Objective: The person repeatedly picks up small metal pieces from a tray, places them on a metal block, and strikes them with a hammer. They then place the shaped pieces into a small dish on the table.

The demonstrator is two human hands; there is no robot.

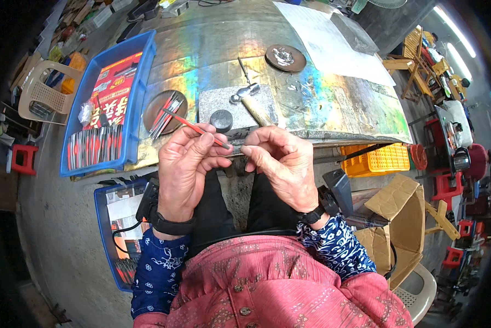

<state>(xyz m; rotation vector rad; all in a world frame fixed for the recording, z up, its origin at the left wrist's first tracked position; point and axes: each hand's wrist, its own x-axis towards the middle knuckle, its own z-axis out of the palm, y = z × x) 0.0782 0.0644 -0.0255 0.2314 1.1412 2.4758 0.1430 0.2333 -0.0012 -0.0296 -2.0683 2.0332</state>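
Between the thumb and fingers of my left hand (184,169) is a slim red stick with a dark end (193,126), slanting down toward my other hand; its exact kind does not show. My right hand (282,164) is close beside it, thumb and fingertips pinched together. Whatever is in that pinch is too small to make out. Beyond my left hand, a brown round dish (181,103) bears several slim red and silver pieces (166,116). A hammer (254,109) lies on a grey stone slab (211,99), near a black round block (221,120).
A blue tray (138,98) of upright slim pieces and red packaging stands on the table's left. Another dish (285,58) with silvery bits sits farther back, near white sheets (333,46). Below are a second blue tray (104,229), a yellow crate (385,160) and a cardboard box (407,218).
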